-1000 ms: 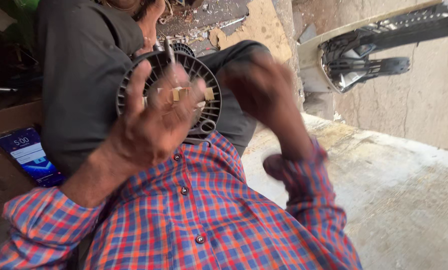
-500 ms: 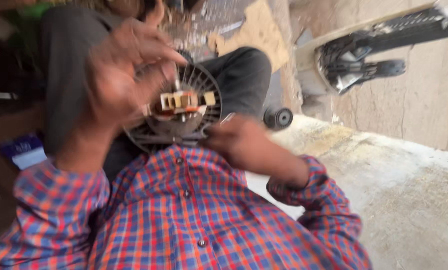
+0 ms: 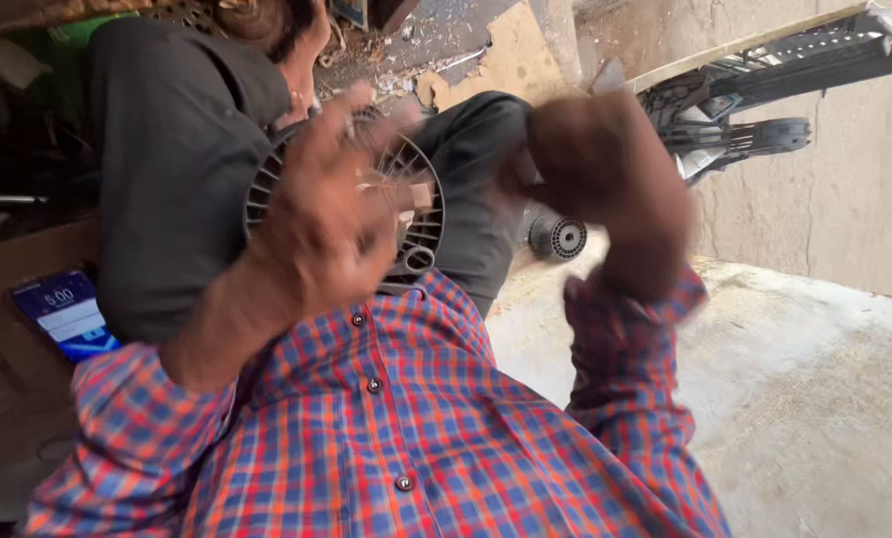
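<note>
- Left hand (image 3: 326, 224), blurred, covering much of the round grey ribbed plastic housing (image 3: 421, 214); grip unclear.
- Right hand (image 3: 605, 174) smeared by motion, fingers not told apart.
- Small black ribbed cylinder (image 3: 557, 237) partly hidden behind that wrist.
- Blue-lit phone screen (image 3: 62, 314) too small to read.

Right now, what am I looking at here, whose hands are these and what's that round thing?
This is one view from a camera worn on a person's head, looking down at their own body and checked shirt. The left hand grips a round, dark grey finned motor housing resting against their lap. The right hand is raised beside it, blurred, so whether it holds anything cannot be told. A phone with a lit screen lies on the left, a small black ribbed wheel sits on the concrete floor, and a grey plastic frame leans against the wall.
</note>
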